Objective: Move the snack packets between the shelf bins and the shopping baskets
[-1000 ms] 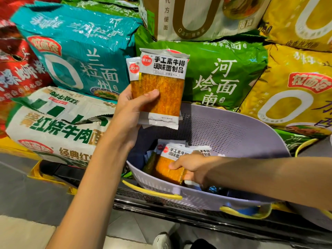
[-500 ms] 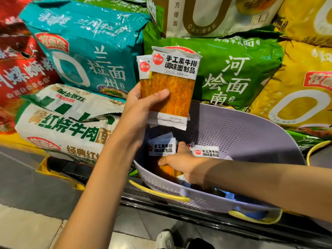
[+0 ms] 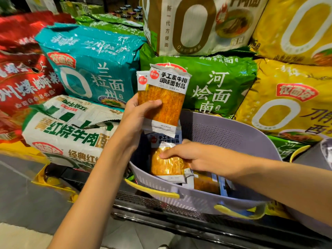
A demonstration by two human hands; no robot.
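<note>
My left hand grips two orange snack packets with white labels, held upright above the lilac perforated basket. One packet sits behind the other. My right hand reaches in from the right and pinches another orange snack packet, lifted upright just above the basket's near rim. More packets lie in the basket's bottom, partly hidden by my right hand and forearm.
Large noodle multipacks are stacked behind and left of the basket: teal, green, yellow, white-and-green, red. The basket has yellow handles and sits on a dark shelf edge. Grey floor lies below left.
My right hand has lifted a packet up out of the basket toward the packets in my left hand. My left hand has kept its two packets almost still.
</note>
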